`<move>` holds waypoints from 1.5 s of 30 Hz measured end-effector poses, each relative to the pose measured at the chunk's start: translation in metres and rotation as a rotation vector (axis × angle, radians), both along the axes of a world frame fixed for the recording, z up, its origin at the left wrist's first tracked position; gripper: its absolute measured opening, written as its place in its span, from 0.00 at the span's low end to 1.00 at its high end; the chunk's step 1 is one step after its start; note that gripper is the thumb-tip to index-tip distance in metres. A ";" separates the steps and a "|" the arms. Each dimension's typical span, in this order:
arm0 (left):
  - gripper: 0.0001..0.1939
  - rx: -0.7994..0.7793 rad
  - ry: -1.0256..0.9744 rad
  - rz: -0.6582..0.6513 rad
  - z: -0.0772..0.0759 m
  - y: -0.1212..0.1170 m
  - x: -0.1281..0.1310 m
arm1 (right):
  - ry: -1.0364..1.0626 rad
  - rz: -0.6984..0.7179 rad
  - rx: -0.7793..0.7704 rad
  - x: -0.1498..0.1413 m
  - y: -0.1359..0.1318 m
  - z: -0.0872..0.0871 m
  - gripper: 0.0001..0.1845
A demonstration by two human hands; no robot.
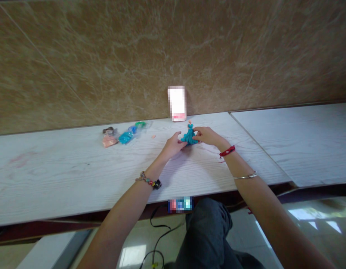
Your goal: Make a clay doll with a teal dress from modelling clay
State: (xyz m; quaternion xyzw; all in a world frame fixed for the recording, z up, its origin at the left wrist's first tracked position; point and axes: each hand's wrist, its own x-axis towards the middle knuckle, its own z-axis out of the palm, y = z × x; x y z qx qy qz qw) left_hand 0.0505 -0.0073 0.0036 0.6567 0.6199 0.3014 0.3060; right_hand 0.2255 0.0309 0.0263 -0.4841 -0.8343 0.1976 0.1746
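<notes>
A small clay figure in a teal dress lies on the white wooden table, its peach-coloured top pointing toward the wall. My left hand is at the lower left edge of the skirt, thumb and fingers apart, with fingertips touching or very near it. On the other side my right hand has its fingertips against the right edge of the dress, thumb and index finger apart. A small flat peach clay piece lies a little to the left of my left hand.
Bags of peach clay, blue clay and green clay lie at the left on the table. A blurred phone-like screen leans on the marbled wall. Another blurred screen is at the table's front edge, above a black cable.
</notes>
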 end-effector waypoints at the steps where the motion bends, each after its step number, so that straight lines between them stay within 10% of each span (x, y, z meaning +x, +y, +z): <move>1: 0.32 -0.003 -0.007 -0.001 -0.001 0.001 0.000 | -0.004 0.001 -0.008 0.000 0.000 0.000 0.12; 11: 0.27 0.215 0.231 0.002 0.004 0.001 -0.001 | -0.003 0.028 0.008 -0.002 -0.006 0.002 0.18; 17: 0.08 0.328 0.008 -0.098 0.000 0.012 -0.001 | 0.071 0.022 0.040 -0.003 -0.007 0.000 0.24; 34: 0.04 0.318 -0.136 -0.044 0.007 0.014 -0.003 | 0.175 0.058 0.065 -0.009 -0.009 -0.003 0.22; 45: 0.05 0.113 -0.388 0.126 0.016 0.009 -0.003 | 0.444 0.065 -0.177 -0.007 0.000 -0.005 0.20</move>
